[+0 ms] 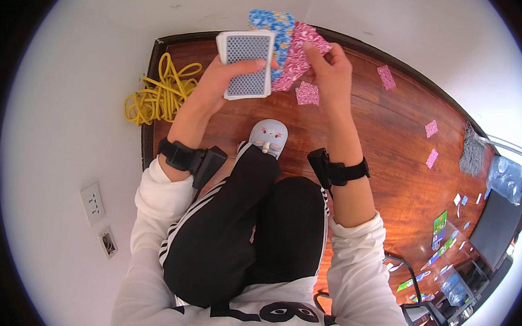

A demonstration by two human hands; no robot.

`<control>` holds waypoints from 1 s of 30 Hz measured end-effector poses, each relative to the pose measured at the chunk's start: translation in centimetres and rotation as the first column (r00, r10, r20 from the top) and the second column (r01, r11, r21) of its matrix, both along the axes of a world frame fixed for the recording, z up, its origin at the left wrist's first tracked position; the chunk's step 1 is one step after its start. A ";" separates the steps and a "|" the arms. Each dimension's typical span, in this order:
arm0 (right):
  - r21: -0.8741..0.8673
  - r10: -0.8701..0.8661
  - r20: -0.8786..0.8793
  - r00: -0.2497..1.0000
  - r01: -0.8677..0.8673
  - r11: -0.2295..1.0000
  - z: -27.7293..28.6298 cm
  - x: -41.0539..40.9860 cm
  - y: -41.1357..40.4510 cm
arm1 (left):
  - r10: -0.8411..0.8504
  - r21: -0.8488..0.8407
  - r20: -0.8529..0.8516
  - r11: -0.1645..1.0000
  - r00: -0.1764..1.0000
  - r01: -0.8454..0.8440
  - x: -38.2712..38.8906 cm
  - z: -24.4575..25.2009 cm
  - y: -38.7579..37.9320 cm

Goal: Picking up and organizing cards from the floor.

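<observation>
My left hand [223,76] grips a deck of playing cards [247,81] with blue dotted backs, its thumb across the top card. Behind and to the right of the deck, blue-patterned cards [271,21] and pink-patterned cards [298,55] are fanned out. The thumb of my right hand [332,70] presses on the pink ones near their right edge, the fingers partly hidden behind them. On the wooden floor below them, between my hands, lie a few more pink-patterned cards [308,94]. Both forearms wear black straps with a black device.
Yellow rope [161,93] lies heaped in the left corner by the wall. Pink cards [386,77] are scattered along the right wall. A grey mop head [472,152], large clear plastic bottles [506,178] and a black-framed chair [424,318] stand further right. My slippered foot [268,135] is below the cards.
</observation>
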State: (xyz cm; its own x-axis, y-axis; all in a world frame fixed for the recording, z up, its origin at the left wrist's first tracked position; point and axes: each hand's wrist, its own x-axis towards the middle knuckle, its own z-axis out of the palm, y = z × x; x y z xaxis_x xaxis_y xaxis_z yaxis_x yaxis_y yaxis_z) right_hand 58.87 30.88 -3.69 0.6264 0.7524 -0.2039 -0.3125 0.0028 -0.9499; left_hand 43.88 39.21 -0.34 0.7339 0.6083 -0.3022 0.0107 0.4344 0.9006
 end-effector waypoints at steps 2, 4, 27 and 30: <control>-0.033 0.076 0.008 0.997 -0.075 0.997 -1.0 0.1 -0.2 | 0.038 -0.043 -0.018 0.998 0.999 -0.038 -0.6 -0.8 0.2; 0.009 0.180 -0.098 0.979 -0.180 0.984 -2.2 0.3 -0.3 | 0.095 -0.071 -0.026 0.993 0.995 -0.097 -1.3 -1.3 0.6; -0.806 0.837 0.544 0.052 0.310 0.504 -23.4 3.7 -3.4 | 0.305 -0.146 -0.001 0.942 0.952 -0.301 -5.9 -3.6 1.9; -0.833 0.839 0.529 0.131 0.271 0.483 -23.0 4.0 -4.5 | 0.290 -0.128 0.020 0.950 0.957 -0.285 -6.0 -3.4 1.9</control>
State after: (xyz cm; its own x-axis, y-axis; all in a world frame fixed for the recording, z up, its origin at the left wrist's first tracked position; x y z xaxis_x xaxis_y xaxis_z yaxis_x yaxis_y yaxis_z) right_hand 62.85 26.35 -26.71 0.4807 0.8369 -0.2618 0.8655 -0.5008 -0.0117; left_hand 37.92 41.07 -3.70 0.5456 0.7552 -0.3633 -0.1640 0.5214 0.8374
